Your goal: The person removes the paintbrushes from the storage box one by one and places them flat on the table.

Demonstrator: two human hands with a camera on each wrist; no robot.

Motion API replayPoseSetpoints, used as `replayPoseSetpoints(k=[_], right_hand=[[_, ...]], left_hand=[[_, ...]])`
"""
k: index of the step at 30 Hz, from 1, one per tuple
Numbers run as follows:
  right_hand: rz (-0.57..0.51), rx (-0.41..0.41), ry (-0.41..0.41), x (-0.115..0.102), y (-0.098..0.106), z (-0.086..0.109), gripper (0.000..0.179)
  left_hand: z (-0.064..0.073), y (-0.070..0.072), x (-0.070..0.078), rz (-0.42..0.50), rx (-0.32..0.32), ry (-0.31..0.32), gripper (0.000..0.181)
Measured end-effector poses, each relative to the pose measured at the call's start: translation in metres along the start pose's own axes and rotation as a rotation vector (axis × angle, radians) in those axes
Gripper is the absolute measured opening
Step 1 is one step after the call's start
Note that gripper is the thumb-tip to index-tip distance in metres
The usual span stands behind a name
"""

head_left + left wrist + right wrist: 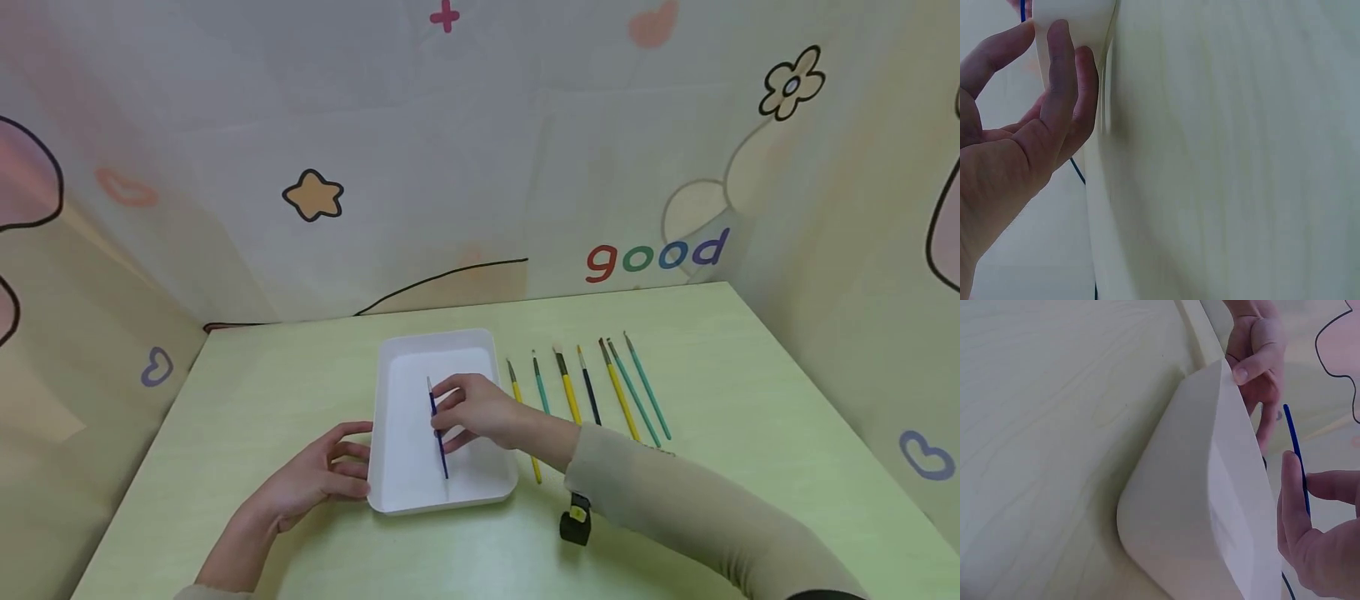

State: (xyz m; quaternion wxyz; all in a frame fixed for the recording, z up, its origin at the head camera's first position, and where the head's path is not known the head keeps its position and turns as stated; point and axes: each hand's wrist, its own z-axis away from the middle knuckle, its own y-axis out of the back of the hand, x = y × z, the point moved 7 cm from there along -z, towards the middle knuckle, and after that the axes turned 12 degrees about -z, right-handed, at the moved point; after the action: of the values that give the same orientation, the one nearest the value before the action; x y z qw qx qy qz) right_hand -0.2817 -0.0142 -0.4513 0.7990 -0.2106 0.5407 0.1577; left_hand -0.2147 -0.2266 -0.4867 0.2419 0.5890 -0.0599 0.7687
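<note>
A white rectangular tray (408, 492) sits on the table. Over it, my right hand (480, 410) pinches a thin dark blue paintbrush (439, 442) between thumb and fingers, its pale tip pointing away from me. In the right wrist view the blue brush (1295, 440) shows between the fingertips, beside the tray's raised wall (1172, 487). My left hand (318, 475) rests against the tray's left side with fingers spread and gently bent. The left wrist view has the left fingertips right at the tray's white edge (1075, 15).
Right of the tray lies a row of several paintbrushes, among them a yellow one (568, 392), a black one (589, 387) and a teal one (648, 387). A small black object (576, 525) shows beneath the right sleeve (675, 492). A printed cloth backdrop (450, 167) encloses the table.
</note>
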Motion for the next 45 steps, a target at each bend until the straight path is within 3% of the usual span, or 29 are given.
replayPoseSetpoints(k=[10, 23, 37, 45], right_hand=[[0.084, 0.023, 0.030, -0.014, 0.045, 0.031, 0.049], [0.120, 0.163, 0.102, -0.027, 0.138, 0.064, 0.048], [0.239, 0.318, 0.030, -0.011, 0.228, 0.083, 0.051], [0.329, 0.399, -0.023, -0.007, 0.264, 0.092, 0.054]], left_hand=[[0.003, 0.002, -0.001, 0.003, -0.004, -0.018, 0.086], [0.002, 0.000, 0.002, 0.000, -0.002, -0.032, 0.084], [0.002, 0.000, 0.001, -0.015, 0.008, -0.014, 0.086], [0.001, 0.000, 0.000, -0.015, 0.019, -0.011, 0.085]])
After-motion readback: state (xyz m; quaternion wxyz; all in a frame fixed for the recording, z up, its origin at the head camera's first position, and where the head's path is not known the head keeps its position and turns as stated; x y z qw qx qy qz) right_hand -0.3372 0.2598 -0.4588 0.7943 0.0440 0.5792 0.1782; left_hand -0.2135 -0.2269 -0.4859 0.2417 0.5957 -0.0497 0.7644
